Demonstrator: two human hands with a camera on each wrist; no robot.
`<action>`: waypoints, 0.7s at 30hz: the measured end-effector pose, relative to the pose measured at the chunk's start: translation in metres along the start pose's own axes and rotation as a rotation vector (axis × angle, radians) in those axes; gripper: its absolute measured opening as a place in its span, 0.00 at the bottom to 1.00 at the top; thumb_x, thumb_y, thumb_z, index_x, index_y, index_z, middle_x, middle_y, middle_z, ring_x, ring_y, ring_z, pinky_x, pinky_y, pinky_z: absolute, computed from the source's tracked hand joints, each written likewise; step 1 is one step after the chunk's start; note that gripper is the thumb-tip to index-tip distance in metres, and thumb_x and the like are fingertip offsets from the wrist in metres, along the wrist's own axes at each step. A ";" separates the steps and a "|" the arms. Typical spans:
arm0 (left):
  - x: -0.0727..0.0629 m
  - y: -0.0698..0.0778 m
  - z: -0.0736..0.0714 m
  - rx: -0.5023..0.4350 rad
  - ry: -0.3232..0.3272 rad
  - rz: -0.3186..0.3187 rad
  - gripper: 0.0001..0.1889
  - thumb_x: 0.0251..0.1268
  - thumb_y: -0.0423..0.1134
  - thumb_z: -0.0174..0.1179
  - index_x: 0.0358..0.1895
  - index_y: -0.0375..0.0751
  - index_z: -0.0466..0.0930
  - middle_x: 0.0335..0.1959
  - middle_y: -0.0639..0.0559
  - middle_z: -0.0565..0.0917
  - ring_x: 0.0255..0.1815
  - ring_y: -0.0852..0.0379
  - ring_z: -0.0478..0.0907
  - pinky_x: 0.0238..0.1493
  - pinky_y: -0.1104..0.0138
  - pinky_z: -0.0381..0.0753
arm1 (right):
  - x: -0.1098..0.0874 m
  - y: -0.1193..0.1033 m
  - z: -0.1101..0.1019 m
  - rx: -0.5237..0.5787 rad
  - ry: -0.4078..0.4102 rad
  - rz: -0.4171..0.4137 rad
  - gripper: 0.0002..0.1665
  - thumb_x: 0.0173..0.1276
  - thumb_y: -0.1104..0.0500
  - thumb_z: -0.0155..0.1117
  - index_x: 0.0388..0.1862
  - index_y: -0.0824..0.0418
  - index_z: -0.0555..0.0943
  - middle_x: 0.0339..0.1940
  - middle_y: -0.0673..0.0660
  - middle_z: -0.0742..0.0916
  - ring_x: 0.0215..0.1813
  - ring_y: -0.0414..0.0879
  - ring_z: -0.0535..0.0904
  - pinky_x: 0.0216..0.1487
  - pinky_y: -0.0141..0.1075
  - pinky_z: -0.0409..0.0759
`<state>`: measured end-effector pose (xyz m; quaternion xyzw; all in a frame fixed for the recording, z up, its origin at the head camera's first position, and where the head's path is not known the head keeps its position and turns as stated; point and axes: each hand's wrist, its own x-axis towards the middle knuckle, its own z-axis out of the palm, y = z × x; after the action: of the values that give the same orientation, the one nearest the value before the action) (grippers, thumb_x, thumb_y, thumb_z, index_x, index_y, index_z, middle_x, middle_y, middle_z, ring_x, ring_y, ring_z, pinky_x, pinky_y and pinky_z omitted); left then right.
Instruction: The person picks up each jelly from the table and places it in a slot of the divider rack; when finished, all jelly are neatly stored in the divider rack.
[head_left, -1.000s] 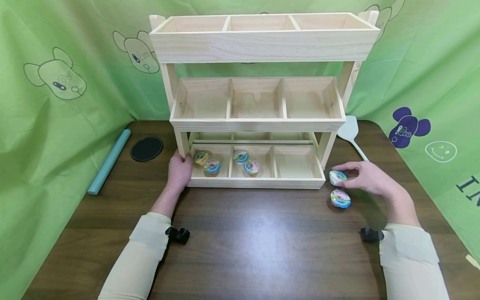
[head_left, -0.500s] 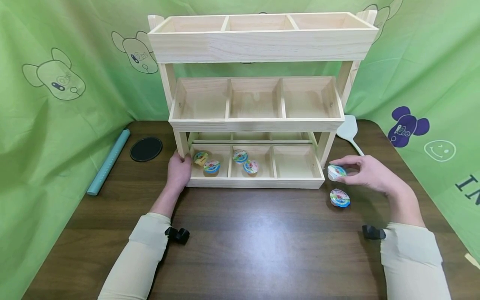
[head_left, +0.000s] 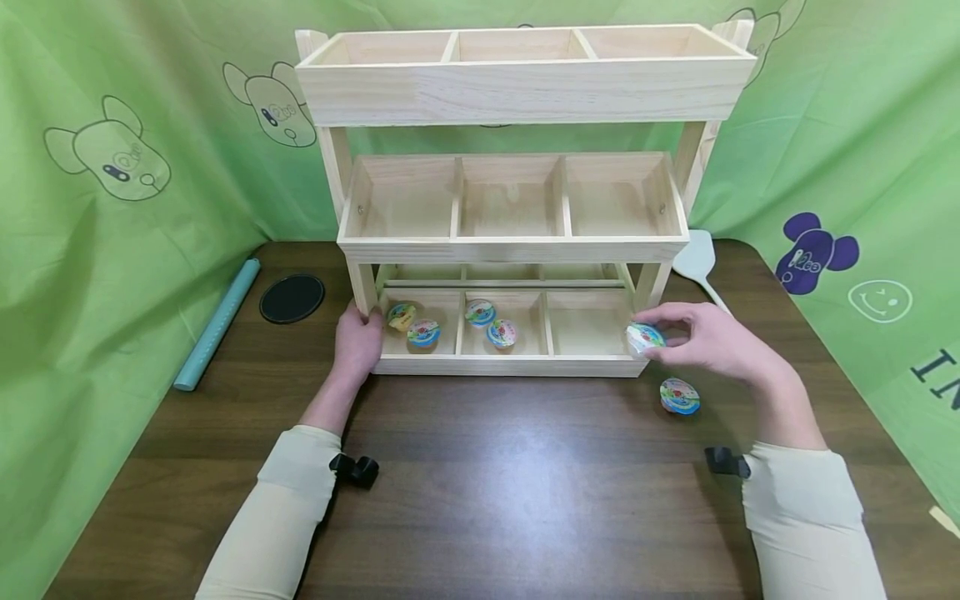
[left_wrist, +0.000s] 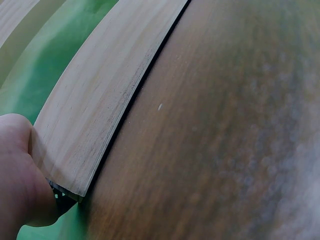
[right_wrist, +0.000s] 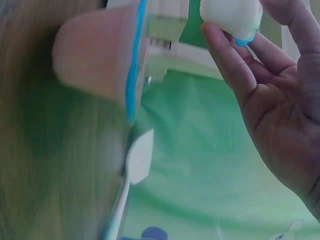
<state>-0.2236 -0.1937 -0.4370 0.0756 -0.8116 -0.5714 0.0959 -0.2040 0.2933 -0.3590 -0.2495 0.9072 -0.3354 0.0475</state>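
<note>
My right hand [head_left: 708,337] pinches a small jelly cup [head_left: 643,338] between thumb and fingers, over the right end of the bottom tray [head_left: 517,367] of a wooden shelf. In the right wrist view its whitish body [right_wrist: 230,15] shows at the fingertips. Another jelly cup [head_left: 679,396], pinkish in that view, stands on the table below this hand. At the tray's left end, my left hand [head_left: 358,340] grips the side, its thumb by the shelf post. Inside the tray, two cups [head_left: 423,333] sit in the left compartment and two [head_left: 502,333] in the middle one.
The shelf's middle tier [head_left: 513,251] and top tier [head_left: 525,93] overhang the bottom tray, each split into three compartments. A white spatula [head_left: 696,257] lies behind the right hand. On the left are a black disc [head_left: 292,298] and a light-blue roll [head_left: 219,323]. Green cloth [head_left: 112,267] surrounds the table.
My right hand has lifted the jelly cup from beside the other one and moved it left to the tray's right end. The left hand has stayed on the tray.
</note>
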 end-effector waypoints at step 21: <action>0.001 0.001 -0.007 0.005 -0.095 -0.029 0.26 0.78 0.37 0.44 0.72 0.26 0.60 0.64 0.28 0.72 0.59 0.40 0.73 0.61 0.49 0.72 | 0.039 -0.019 0.017 -0.018 -0.011 0.009 0.24 0.60 0.56 0.77 0.56 0.58 0.85 0.42 0.52 0.88 0.42 0.47 0.79 0.39 0.32 0.76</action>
<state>-0.2230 -0.1999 -0.4334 0.0605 -0.8154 -0.5737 0.0489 -0.2254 0.2518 -0.3569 -0.2475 0.9111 -0.3255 0.0517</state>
